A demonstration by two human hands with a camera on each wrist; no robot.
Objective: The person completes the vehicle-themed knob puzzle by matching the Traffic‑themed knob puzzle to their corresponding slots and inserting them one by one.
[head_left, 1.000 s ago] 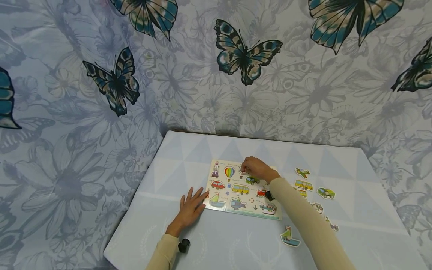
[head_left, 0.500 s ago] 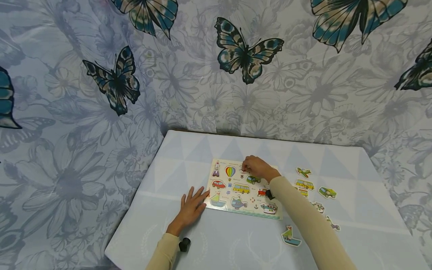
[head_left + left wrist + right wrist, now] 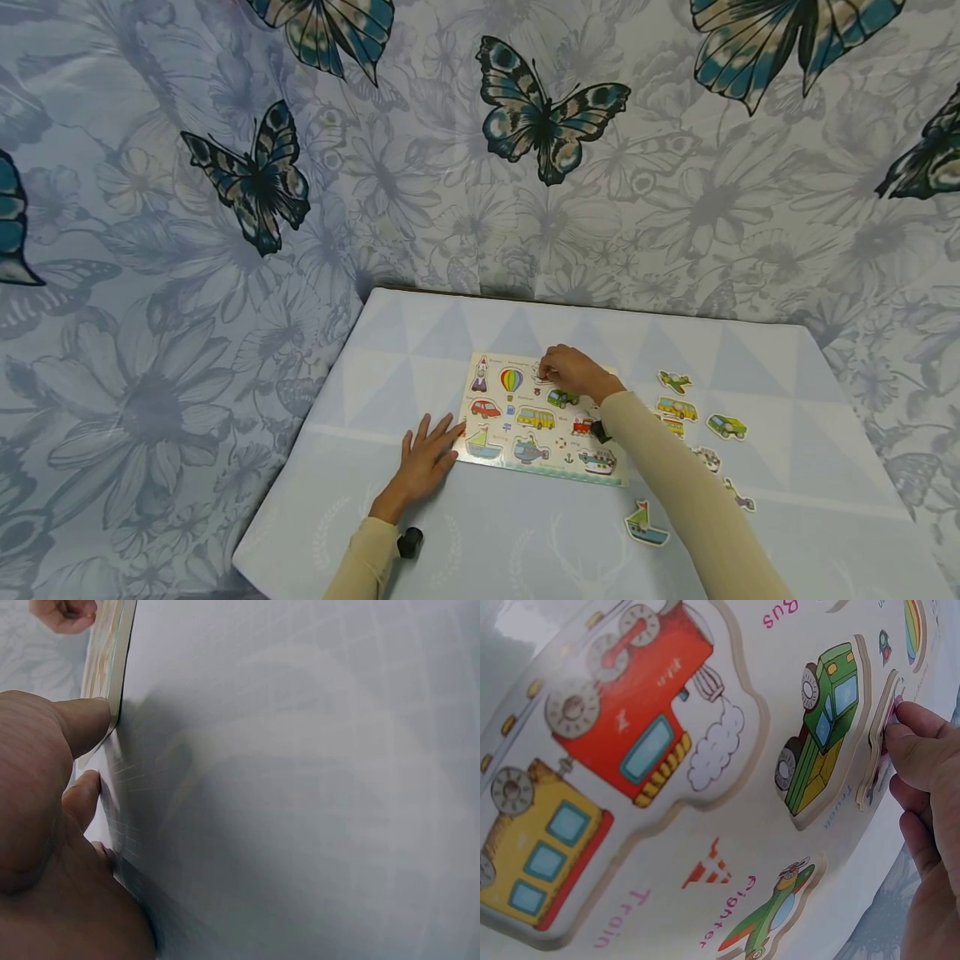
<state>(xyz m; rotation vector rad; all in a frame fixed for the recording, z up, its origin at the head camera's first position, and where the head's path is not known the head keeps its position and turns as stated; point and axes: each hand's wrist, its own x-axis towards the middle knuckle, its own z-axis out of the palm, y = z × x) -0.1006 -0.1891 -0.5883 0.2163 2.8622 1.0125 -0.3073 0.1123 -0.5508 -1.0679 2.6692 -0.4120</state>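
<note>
A cream wooden puzzle board [image 3: 495,471] with printed vehicles lies on the table. My right hand [image 3: 577,372] is over its top row. In the right wrist view, my right thumb and fingers pinch a thin puzzle piece [image 3: 885,739] at a vehicle-shaped recess; most of the piece is hidden behind the fingertips. Beside it are the green truck [image 3: 825,731] and, farther off, the red train [image 3: 641,697]. My left hand [image 3: 423,462] has its fingers spread on the table, with the thumb against the board's left edge, as the left wrist view shows.
Loose puzzle pieces lie right of the board: a green plane [image 3: 675,382], a yellow bus [image 3: 677,409], a green car [image 3: 727,427] and several others partly behind the right sleeve [image 3: 675,475]. A sailboat piece [image 3: 645,525] lies nearer the front. The patterned wall [image 3: 420,208] stands behind the table.
</note>
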